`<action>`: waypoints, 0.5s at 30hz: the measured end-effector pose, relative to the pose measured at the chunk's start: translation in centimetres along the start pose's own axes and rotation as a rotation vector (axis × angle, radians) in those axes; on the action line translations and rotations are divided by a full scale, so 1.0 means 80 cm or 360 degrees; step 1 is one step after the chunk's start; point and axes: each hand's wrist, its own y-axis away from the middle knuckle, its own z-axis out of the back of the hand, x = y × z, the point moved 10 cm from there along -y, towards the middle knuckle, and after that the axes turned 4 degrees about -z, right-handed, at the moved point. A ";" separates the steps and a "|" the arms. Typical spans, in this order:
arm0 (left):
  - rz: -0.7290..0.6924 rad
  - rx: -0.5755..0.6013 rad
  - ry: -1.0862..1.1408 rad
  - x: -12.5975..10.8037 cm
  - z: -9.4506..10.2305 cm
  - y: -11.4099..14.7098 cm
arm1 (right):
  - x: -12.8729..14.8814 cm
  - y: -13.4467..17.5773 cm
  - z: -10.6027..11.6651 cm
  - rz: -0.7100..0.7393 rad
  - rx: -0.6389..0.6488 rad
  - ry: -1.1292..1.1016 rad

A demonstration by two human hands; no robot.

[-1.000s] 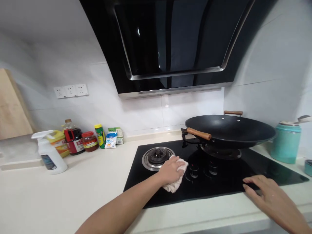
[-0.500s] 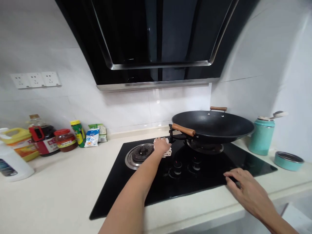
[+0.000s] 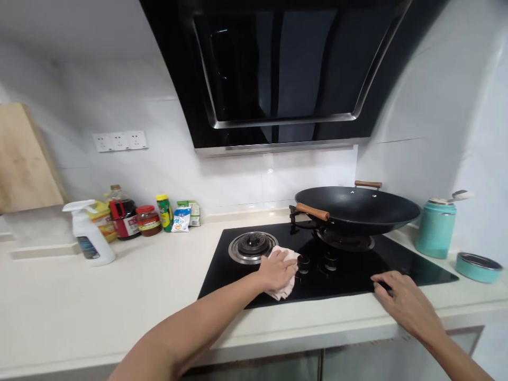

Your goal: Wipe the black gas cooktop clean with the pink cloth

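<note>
Pressed down on a pale pink cloth [image 3: 286, 288], my left hand [image 3: 277, 271] has its fingers over the folds. The cloth lies on the black glass gas hob [image 3: 341, 280], between the left burner [image 3: 253, 245] and the left control knob [image 3: 304, 264]. My right hand [image 3: 405, 299] rests at the hob's front edge, empty, with loosely bent fingers and the thumb apart. Behind, a large black wok [image 3: 361, 209] with wooden handles sits over the right burner [image 3: 347, 241]. A second knob [image 3: 330, 261] stands beside the first.
A white spray bottle [image 3: 92, 241], a sauce bottle [image 3: 124, 217], a red-lidded jar [image 3: 148, 221], a green shaker [image 3: 164, 214] and seasoning packets [image 3: 181, 219] line the left counter. To the right stand a teal flask [image 3: 436, 230] and a teal bowl [image 3: 478, 267]. The range hood [image 3: 278, 69] overhangs.
My left hand has slid the cloth toward me, from beside the left burner to the hob's front area. The camera has turned left. My right hand stays at the hob's edge.
</note>
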 end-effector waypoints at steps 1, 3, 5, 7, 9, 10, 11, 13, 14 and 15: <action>-0.0024 -0.0001 0.0005 -0.006 -0.002 0.018 | -0.001 0.000 -0.001 0.0006 -0.0005 0.0004; -0.0068 -0.0013 0.0018 -0.016 -0.006 0.051 | -0.004 0.001 -0.002 0.0028 -0.0025 0.0006; -0.0115 -0.0084 0.0023 -0.024 -0.007 0.075 | -0.008 0.001 -0.005 0.0060 -0.0045 0.0004; -0.0142 -0.0164 0.0033 -0.029 -0.007 0.085 | -0.013 0.000 -0.009 0.0092 -0.0055 -0.0008; -0.0120 -0.0173 0.0077 -0.029 -0.010 0.079 | -0.020 -0.001 -0.013 0.0106 -0.0061 -0.0027; -0.0092 -0.0141 0.0111 -0.028 -0.013 0.072 | -0.022 -0.001 -0.015 0.0110 -0.0060 -0.0036; -0.0064 -0.0104 0.0145 -0.026 -0.016 0.063 | -0.024 -0.002 -0.015 0.0114 -0.0060 -0.0044; -0.0025 -0.0066 0.0180 -0.022 -0.019 0.045 | -0.026 -0.003 -0.015 0.0130 -0.0052 -0.0055; -0.0011 -0.0067 0.0182 -0.020 -0.018 0.038 | -0.025 -0.004 -0.014 0.0138 -0.0043 -0.0056; 0.0002 -0.0076 0.0178 -0.015 -0.017 0.033 | -0.026 -0.004 -0.011 0.0122 -0.0053 -0.0048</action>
